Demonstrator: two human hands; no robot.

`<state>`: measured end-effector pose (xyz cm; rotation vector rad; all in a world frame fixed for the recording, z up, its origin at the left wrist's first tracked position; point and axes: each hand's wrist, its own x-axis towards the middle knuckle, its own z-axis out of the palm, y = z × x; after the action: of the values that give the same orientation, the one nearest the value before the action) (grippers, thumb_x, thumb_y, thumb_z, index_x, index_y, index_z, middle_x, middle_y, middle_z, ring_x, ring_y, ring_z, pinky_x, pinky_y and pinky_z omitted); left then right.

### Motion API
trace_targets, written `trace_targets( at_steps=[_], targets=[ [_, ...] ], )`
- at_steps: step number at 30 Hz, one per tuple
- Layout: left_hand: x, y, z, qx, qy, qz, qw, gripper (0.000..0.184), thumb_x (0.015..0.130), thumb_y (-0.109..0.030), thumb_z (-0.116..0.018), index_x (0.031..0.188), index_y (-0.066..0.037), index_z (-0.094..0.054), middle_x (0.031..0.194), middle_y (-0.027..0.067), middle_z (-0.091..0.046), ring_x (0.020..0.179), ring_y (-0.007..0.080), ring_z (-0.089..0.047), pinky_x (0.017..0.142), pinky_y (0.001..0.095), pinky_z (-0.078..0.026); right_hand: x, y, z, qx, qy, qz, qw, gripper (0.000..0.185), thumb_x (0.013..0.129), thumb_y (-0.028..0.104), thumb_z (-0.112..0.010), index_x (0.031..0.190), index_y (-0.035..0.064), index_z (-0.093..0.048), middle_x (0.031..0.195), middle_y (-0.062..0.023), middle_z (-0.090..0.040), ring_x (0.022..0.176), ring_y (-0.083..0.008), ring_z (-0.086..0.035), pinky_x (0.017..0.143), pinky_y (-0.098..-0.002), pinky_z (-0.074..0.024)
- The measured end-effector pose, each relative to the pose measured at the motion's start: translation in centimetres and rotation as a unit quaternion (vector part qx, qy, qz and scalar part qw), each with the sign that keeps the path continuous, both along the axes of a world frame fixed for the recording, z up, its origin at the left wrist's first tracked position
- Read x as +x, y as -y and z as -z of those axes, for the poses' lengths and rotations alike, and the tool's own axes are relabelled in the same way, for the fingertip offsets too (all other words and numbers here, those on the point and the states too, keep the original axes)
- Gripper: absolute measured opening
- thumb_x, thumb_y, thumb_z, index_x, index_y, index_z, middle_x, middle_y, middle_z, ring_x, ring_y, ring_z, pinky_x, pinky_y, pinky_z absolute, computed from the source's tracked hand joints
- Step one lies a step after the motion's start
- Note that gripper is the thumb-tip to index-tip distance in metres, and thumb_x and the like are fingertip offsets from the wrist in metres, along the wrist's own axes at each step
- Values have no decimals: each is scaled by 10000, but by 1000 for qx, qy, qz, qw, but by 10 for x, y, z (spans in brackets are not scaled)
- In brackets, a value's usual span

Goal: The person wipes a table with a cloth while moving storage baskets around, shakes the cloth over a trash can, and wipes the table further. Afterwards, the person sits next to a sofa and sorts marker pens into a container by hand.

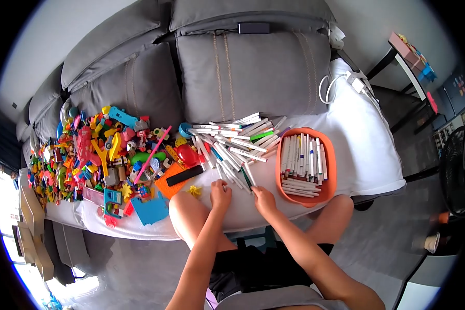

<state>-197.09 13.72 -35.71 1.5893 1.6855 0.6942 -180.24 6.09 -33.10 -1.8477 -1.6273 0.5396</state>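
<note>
A loose pile of white-barrelled markers point(236, 146) lies on the white sofa cover, pointing many ways. My left hand point(220, 195) is curled closed at the near edge of the pile. Whatever its fingers hold, if anything, is hidden. To its right, my right hand point(264, 200) has its fingers closed at the near end of a white marker point(250, 175). A dark green marker point(246, 174) lies beside that one. Right of the pile stands an orange basket point(332, 178) with many markers, upper ones lengthwise and lower ones crosswise.
Mixed plastic toys point(95, 150) are heaped on the left. An orange board point(169, 178), a black bar point(185, 176) and a blue sheet point(151, 209) lie nearer my left hand. Grey cushions point(258, 75) stand behind. A white cable point(333, 85) with a plug lies at right.
</note>
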Motion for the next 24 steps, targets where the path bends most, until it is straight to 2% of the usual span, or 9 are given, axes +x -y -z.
trace_targets(
  at_steps=[3,6,7,10,12,16,19,22,24],
  targets=[
    [0,5,9,-33,187,-133,973,183,766,-69,-641,927,-20,-568,819,60,-608,673,150,-570,608,296,-482,-1,10,-51,7,-12,53,998,297,796,-16,-539,1082,43,-596,949,-170,-630,815,-364,-607,705,-418,-494],
    [18,18,-25,62,208,-108,970,193,789,-65,-636,967,-19,-574,816,57,-605,689,143,-573,609,287,-482,18,23,-73,182,-39,58,981,335,787,-42,-540,1107,51,-573,938,-150,-634,822,-345,-605,714,-411,-489],
    [30,22,-40,64,240,-91,964,187,808,-53,-628,989,-29,-582,815,51,-602,699,133,-577,608,270,-480,32,28,-79,239,34,53,969,315,720,-49,-604,1022,38,-595,879,-128,-635,796,-315,-602,740,-403,-467],
    [74,18,-70,77,289,-25,954,181,813,-50,-647,980,-23,-582,850,40,-593,721,102,-567,602,230,-468,70,54,-108,188,145,115,965,341,664,-32,-618,985,87,-617,921,-55,-626,910,-257,-567,906,-461,-376],
    [106,15,-95,99,239,45,965,140,820,-44,-627,957,-54,-605,846,63,-617,705,151,-592,607,271,-483,95,70,-98,171,174,160,956,325,654,-31,-612,956,89,-632,931,-46,-619,961,-248,-545,937,-485,-353],
    [159,23,-113,218,213,207,930,184,761,-20,-641,939,-52,-611,875,99,-641,744,272,-618,645,369,-504,119,89,-84,140,158,164,964,312,672,-34,-597,968,58,-631,959,-66,-619,988,-282,-540,981,-505,-332],
    [163,28,-105,222,129,325,910,210,724,-22,-671,926,-63,-632,937,91,-654,858,297,-605,747,359,-491,114,85,-85,157,137,164,964,301,693,-33,-592,979,52,-629,991,-78,-615,1010,-297,-536,991,-515,-325],
    [146,27,-97,272,170,248,914,194,703,7,-646,884,-63,-641,958,89,-645,891,312,-584,801,388,-462,95,72,-92,180,106,155,965,286,708,-26,-600,980,57,-627,1002,-84,-607,1006,-301,-541,965,-520,-343],
    [118,22,-86,263,121,186,939,167,734,3,-630,890,-57,-640,968,100,-631,891,309,-579,796,372,-463,77,61,-97,188,98,141,967,290,705,-30,-600,980,61,-626,992,-84,-606,987,-304,-547,946,-525,-353]
  ],
)
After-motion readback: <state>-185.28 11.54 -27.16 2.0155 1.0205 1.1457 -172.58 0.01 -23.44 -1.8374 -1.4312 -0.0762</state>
